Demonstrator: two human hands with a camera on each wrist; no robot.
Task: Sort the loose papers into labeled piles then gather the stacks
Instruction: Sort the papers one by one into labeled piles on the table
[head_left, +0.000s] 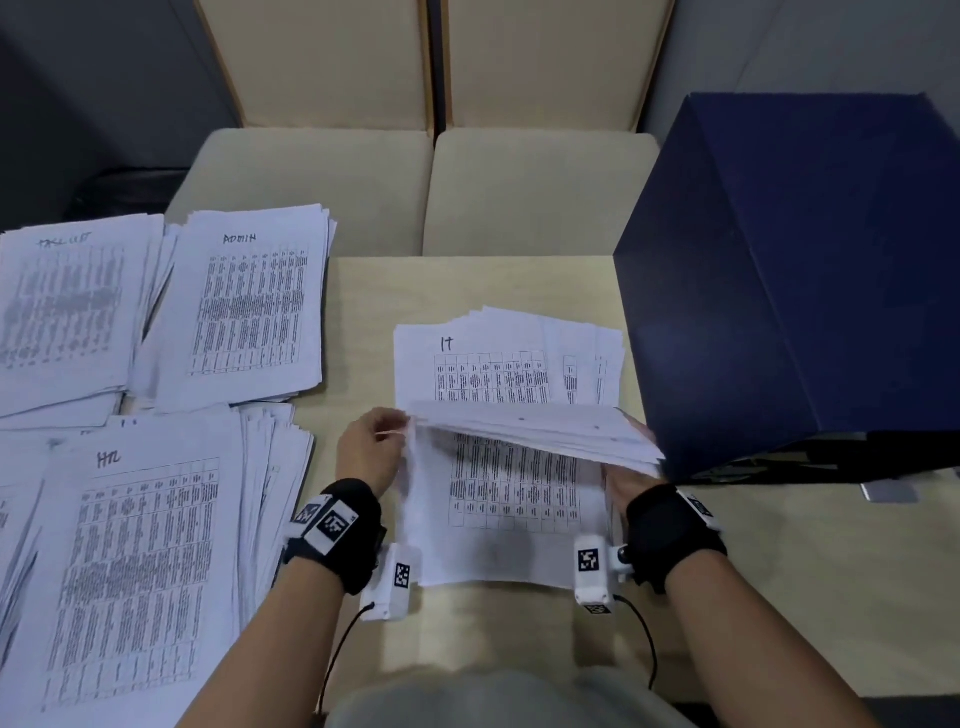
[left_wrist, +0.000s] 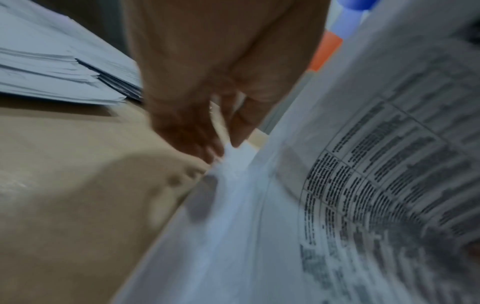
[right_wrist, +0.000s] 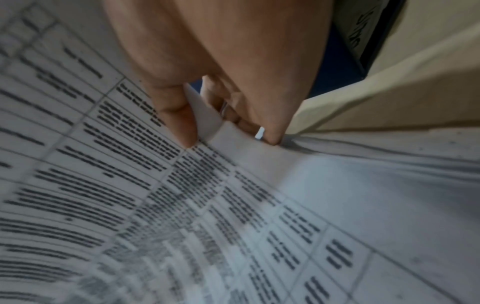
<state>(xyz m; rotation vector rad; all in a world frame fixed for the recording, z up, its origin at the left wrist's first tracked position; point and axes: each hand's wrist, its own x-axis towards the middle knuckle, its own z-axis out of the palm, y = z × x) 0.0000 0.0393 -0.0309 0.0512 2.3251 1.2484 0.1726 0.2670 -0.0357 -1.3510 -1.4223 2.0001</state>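
Note:
I hold a thick bundle of printed sheets (head_left: 514, 483) between both hands, lifted and tilted toward me over the "IT" pile (head_left: 493, 364) on the table. My left hand (head_left: 392, 434) pinches the bundle's left edge. The left wrist view shows that left hand (left_wrist: 226, 142) with thumb and fingers closed on the paper's edge (left_wrist: 239, 158). My right hand (head_left: 631, 465) grips the right edge. In the right wrist view, the right hand (right_wrist: 228, 137) has its thumb on the printed face (right_wrist: 155, 205) and its fingers behind. The bundle hides the near part of the IT pile.
At the left lie the "ADMIN" pile (head_left: 249, 301), the "HR" pile (head_left: 140, 545) and a third labeled pile (head_left: 62, 312), all loosely fanned. A big dark blue box (head_left: 805, 260) stands close at the right. Beige chairs (head_left: 535, 192) stand behind the wooden table (head_left: 358, 322).

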